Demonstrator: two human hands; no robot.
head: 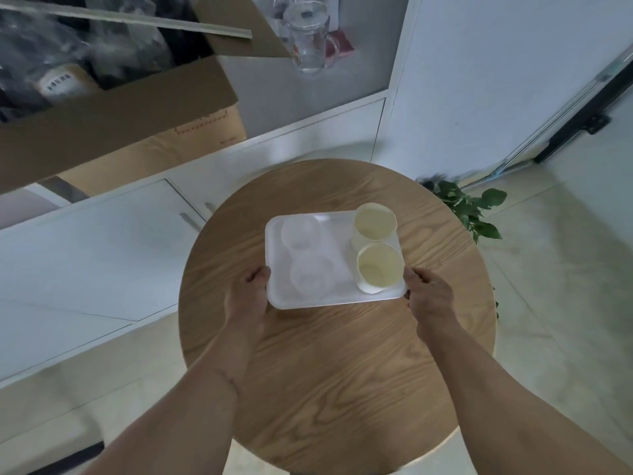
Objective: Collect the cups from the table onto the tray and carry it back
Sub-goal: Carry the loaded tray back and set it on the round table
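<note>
At frame centre, white tray (pixel 342 265) sits on round wooden tabletop (pixel 342 371), bare wood on all sides. Left hand (pixel 248 296) and right hand (pixel 430 296) have fingers closed on its side edges. Two paper cups (pixel 378 267) stand at tray right, two clear cups (pixel 310 279) at left. Cardboard box (pixel 113 125) upper left; its print is illegible. Plant (pixel 474 210) beyond the right rim.

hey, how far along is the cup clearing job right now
Collecting looks done: two paper cups and two clear cups stand on the white tray, and no cup shows on the bare round table. In hand: the left hand and right hand grip the tray's opposite edges. I cannot tell if it is lifted. Left: carrying it back.
</note>
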